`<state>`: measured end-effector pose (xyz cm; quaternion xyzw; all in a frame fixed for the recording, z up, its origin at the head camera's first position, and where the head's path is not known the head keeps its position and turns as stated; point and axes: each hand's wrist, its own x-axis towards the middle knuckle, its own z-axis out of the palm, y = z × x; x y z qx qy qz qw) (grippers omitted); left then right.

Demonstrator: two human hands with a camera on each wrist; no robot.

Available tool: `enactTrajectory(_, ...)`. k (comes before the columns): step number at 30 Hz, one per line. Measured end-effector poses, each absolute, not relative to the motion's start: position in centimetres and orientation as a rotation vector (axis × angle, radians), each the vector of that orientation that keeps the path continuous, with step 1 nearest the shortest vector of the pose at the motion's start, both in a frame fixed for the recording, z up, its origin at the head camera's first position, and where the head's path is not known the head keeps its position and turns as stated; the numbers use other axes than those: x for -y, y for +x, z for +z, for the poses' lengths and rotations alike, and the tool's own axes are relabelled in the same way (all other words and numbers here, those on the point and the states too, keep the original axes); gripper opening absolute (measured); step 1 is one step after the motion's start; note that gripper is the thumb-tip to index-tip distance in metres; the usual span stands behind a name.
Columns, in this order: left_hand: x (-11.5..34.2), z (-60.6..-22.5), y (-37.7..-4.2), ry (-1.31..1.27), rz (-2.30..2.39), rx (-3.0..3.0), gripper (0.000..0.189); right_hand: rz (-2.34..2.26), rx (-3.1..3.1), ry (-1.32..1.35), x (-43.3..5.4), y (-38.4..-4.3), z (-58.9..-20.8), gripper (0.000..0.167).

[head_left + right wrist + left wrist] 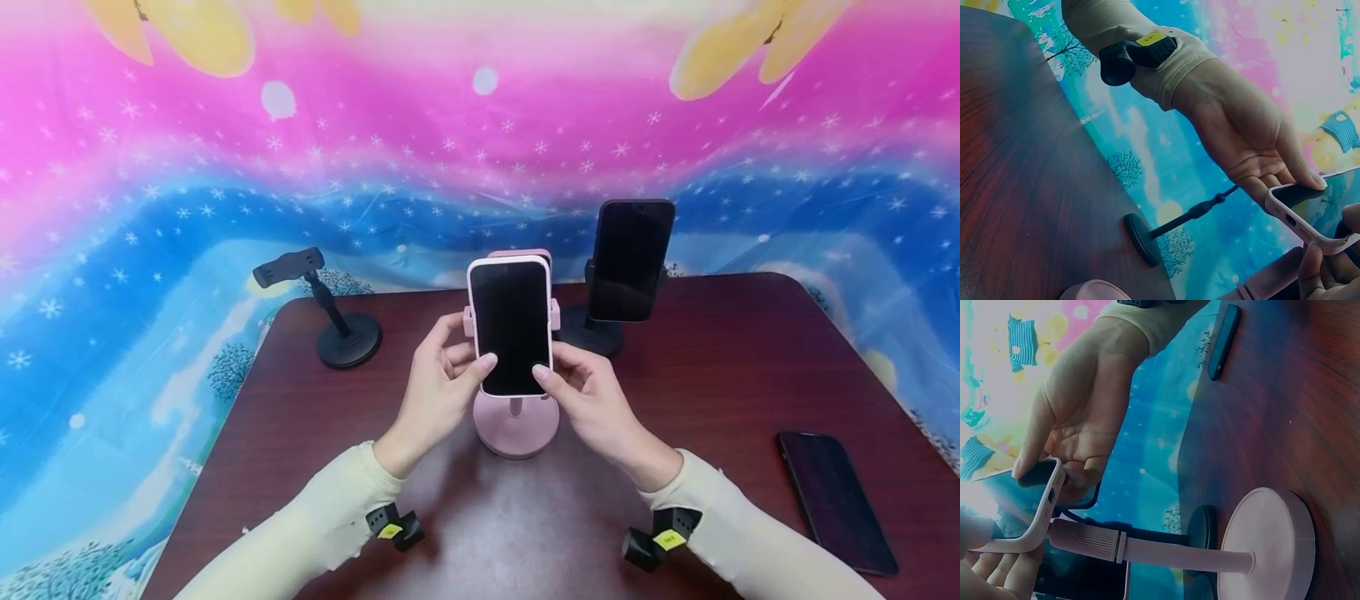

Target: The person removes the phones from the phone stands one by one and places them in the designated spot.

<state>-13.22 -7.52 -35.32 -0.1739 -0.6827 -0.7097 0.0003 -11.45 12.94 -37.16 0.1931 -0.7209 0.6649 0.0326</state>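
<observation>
A phone in a pale pink case [512, 325], its dark screen facing me, is upright in front of a pink phone stand [517, 429]. Side clamps [555, 314] of the stand show at both its long edges; whether they grip it I cannot tell. My left hand [438, 387] holds the lower left edge, thumb on the screen and fingers behind. On the lower right edge, my right hand [600, 404] pinches in the same way. The left wrist view shows the phone's bottom edge [1047, 506] above the stand's ribbed neck [1082, 539].
Back left on the table [697, 375] stands a black phone stand [348, 337] with its holder bare. Behind my right hand, another black stand [592, 333] carries a dark phone [633, 260]. A black phone [836, 500] lies flat at the right. A patterned cloth [420, 167] hangs behind.
</observation>
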Motion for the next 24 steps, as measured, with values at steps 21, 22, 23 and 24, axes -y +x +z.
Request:
enactTrajectory(21, 7.8, -35.7, -13.8, -0.565, -2.261, 2.135, 0.049, 2.035, 2.073, 0.250, -12.9, -12.6, -34.5, 0.022)
enactTrajectory(22, 7.8, -35.7, -13.8, -0.565, -2.263, 2.133, 0.049, 2.020, 2.061, 0.244, -12.9, -12.7, -34.3, 0.022)
enactTrajectory(23, 7.8, -35.7, -13.8, -0.570, -2.257, 2.133, 0.049, 2.003, 2.057, 0.239, -12.9, -12.8, -34.1, 0.023)
enactTrajectory(24, 7.8, -35.7, -13.7, -0.571, -2.259, 2.130, 0.049, 1.988, 2.053, 0.237, -12.9, -12.9, -33.8, 0.023)
